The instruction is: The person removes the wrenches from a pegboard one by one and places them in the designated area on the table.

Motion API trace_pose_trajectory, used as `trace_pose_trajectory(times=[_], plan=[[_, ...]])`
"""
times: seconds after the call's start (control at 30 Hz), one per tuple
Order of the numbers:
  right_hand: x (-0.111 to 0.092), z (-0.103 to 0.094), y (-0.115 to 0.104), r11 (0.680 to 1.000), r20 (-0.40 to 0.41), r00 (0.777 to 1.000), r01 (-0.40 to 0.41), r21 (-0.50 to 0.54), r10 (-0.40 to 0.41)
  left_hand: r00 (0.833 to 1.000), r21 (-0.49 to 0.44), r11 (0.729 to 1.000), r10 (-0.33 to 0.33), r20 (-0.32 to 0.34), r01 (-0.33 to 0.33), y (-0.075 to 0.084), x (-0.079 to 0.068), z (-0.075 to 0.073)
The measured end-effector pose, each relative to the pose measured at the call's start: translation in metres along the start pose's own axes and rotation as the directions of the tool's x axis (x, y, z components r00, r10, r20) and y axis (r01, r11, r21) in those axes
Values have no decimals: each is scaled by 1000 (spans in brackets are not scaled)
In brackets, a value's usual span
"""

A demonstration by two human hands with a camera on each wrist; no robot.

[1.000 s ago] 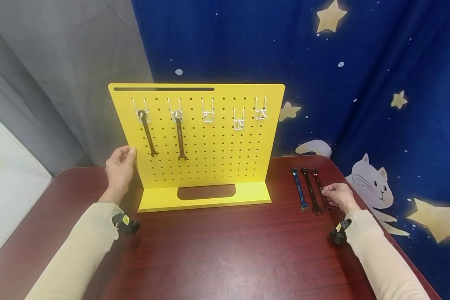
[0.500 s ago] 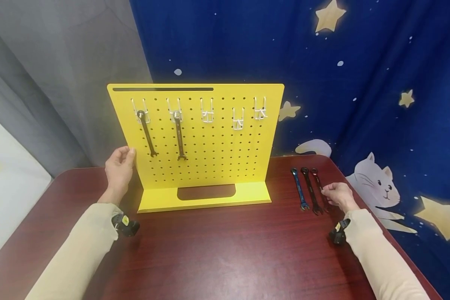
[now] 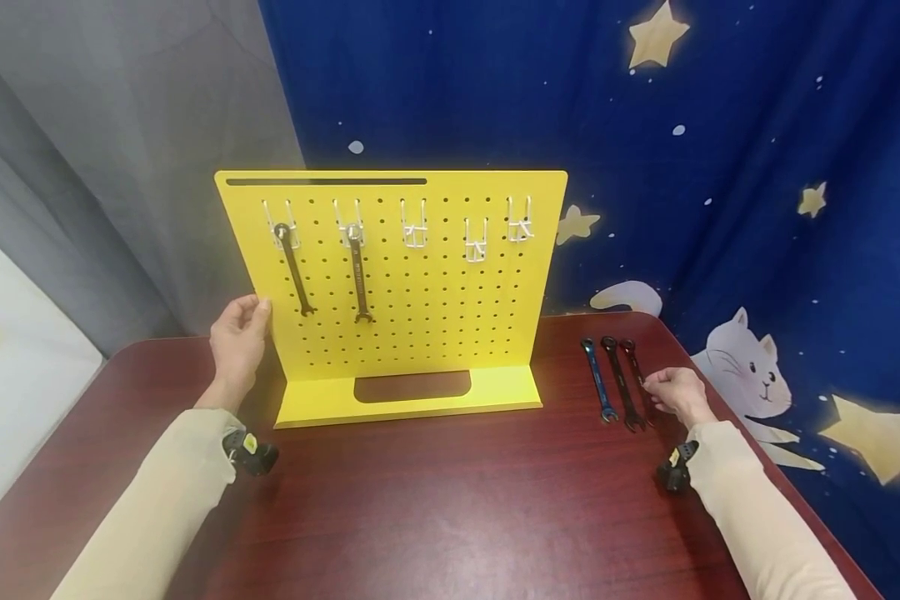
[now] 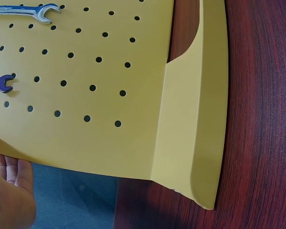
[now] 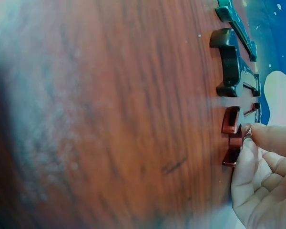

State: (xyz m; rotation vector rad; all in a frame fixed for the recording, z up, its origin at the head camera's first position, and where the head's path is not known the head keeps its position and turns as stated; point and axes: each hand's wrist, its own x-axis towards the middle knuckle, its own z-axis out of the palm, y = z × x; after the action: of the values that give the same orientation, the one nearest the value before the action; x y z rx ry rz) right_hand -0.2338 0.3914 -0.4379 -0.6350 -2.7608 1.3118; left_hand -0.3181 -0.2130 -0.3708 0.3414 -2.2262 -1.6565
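Observation:
My left hand grips the left edge of an upright yellow pegboard, thumb in front and fingers behind it. On the far right of the table, my right hand pinches a red combination wrench between thumb and fingertips. In the head view the hand partly covers that wrench; its lower end is mostly hidden. Side by side to its left lie a black wrench and a blue wrench.
Two dark wrenches hang from white hooks on the board, one at the far left and one beside it. Three white hooks, such as the middle one, hold nothing. A dark red table bears everything; curtains hang behind.
Both hands stay almost where they were, and the wrenches look unmoved. The head view has shifted very slightly.

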Motion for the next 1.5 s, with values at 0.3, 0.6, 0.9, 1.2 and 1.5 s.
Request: trace_pose_trajectory(times=[0.3, 0.6, 0.9, 1.2, 1.5], plan=[[1, -1, -1, 1000, -6, 1000, 10, 8, -10, 1000, -34, 999, 13, -24, -14, -2, 0, 1], [-8, 0, 1, 992, -2, 1000, 14, 125, -14, 1000, -15, 1000, 15, -19, -15, -2, -1, 1], [-21, 11, -36, 959, -78, 990, 130, 251, -114, 999, -21, 999, 34, -22, -35, -2, 0, 1], [-23, 39, -77, 858, -115, 956, 292, 423, -269, 999, -19, 999, 29, -21, -30, -2, 0, 3], [-48, 71, -135, 817, -126, 934, 355, 455, -336, 1000, -22, 999, 24, -18, -24, -2, 0, 2]])
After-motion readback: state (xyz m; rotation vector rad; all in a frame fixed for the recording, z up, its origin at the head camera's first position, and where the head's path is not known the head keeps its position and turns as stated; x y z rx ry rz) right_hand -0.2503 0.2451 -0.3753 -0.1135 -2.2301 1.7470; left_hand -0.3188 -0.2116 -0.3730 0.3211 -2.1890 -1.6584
